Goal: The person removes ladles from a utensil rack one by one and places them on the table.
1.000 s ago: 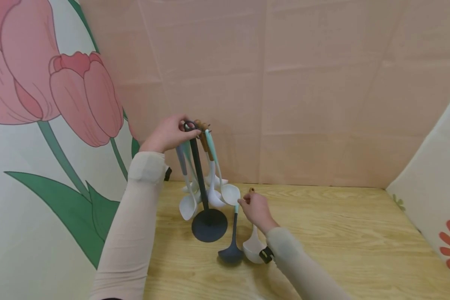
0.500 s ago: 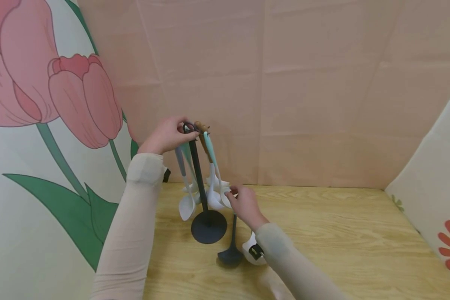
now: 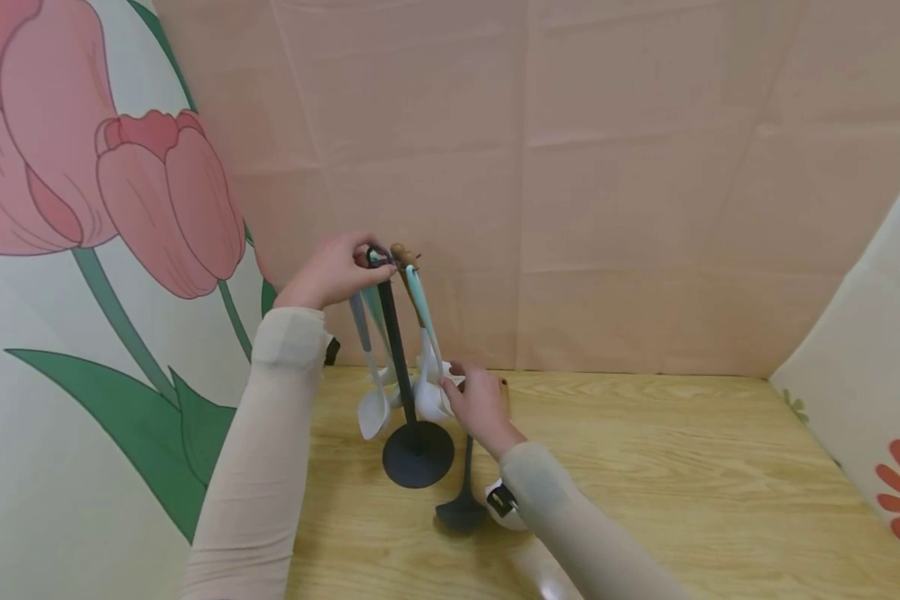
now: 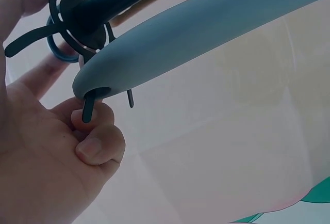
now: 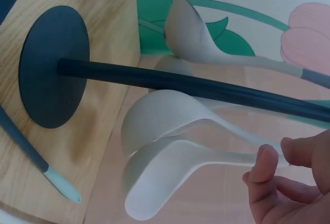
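A black utensil stand point(image 3: 418, 457) stands on the wooden table, and my left hand point(image 3: 332, 273) grips its top by the hooks. From it hang a spoon-like utensil point(image 3: 373, 412) with a grey-blue handle, a wooden-handled white ladle point(image 3: 424, 392) and a mint-handled white ladle point(image 3: 418, 296). In the left wrist view, the grey-blue handle point(image 4: 180, 35) has a hook through its hole. My right hand point(image 3: 480, 407) pinches the mint-handled ladle low on its neck; in the right wrist view, my thumb and finger meet around a white neck point(image 5: 232, 158). That hand hides the ladle's bowl in the head view.
Two ladles are on the table in front of my right hand: a dark ladle point(image 3: 462, 510) and a white one point(image 3: 507, 517), partly hidden by the wrist. A pink cloth backdrop point(image 3: 645, 208) stands behind, with a tulip-printed sheet point(image 3: 172, 200) at the left.
My right hand has moved left to the mint-handled ladle and taken its neck. That ladle has swung left, towards the pole. My left hand stays at the stand's top.
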A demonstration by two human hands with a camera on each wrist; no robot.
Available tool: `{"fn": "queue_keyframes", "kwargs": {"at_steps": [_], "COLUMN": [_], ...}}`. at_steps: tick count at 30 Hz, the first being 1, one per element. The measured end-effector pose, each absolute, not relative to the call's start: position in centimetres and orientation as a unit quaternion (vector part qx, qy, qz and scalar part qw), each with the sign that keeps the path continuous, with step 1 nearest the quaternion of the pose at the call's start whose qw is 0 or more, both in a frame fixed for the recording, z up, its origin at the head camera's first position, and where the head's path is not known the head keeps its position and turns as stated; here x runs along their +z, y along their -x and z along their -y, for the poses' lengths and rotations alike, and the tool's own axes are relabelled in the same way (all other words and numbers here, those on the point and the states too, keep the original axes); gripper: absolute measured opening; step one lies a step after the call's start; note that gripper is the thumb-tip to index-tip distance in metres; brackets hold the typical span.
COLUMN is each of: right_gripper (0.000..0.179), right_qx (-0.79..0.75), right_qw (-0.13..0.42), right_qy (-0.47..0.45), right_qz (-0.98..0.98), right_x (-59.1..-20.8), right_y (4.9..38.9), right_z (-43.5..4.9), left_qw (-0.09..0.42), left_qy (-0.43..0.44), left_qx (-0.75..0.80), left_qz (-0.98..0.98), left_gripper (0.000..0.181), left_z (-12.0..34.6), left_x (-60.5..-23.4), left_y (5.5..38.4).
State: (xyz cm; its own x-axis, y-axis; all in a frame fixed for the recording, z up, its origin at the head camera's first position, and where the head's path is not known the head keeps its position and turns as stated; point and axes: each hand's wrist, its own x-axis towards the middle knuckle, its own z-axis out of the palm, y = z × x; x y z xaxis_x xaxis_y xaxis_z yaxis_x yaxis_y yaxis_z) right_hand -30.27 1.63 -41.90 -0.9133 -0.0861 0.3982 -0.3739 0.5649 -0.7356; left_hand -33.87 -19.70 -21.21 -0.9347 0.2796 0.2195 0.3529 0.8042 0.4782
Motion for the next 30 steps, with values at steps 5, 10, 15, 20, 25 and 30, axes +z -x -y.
{"fn": "queue_keyframes", "kwargs": {"at_steps": [5, 10, 15, 20, 25, 30], "right_gripper": [0.031, 0.030, 0.029, 0.026, 0.022, 0.020], "right_qx": [0.469, 0.490, 0.487, 0.480, 0.482, 0.481], "right_qw": [0.160, 0.158, 0.168, 0.161, 0.149, 0.144], "right_qy": [-0.132, -0.140, -0.148, -0.154, -0.161, -0.163], "right_qz": [0.859, 0.846, 0.844, 0.849, 0.848, 0.849], "right_x": [-41.9, -41.7, -41.7, -41.8, -41.7, -41.9], "right_y": [30.5, 30.7, 30.7, 30.8, 30.7, 30.8], "right_z": [-1.4, -1.0, -0.6, -0.4, -0.2, -0.2], "left_qw": [0.068, 0.061, 0.060, 0.054, 0.045, 0.048], "left_qy": [0.174, 0.173, 0.173, 0.172, 0.166, 0.162], "left_qx": [-0.272, -0.279, -0.277, -0.282, -0.282, -0.267], "left_qz": [0.944, 0.942, 0.943, 0.942, 0.944, 0.949], "left_gripper": [0.032, 0.030, 0.029, 0.031, 0.032, 0.033], "left_z": [19.8, 19.9, 20.0, 20.1, 20.0, 19.9], "left_x": [-21.3, -21.3, -21.3, -21.2, -20.9, -20.9], "left_y": [33.8, 33.6, 33.6, 33.5, 33.4, 33.5]}}
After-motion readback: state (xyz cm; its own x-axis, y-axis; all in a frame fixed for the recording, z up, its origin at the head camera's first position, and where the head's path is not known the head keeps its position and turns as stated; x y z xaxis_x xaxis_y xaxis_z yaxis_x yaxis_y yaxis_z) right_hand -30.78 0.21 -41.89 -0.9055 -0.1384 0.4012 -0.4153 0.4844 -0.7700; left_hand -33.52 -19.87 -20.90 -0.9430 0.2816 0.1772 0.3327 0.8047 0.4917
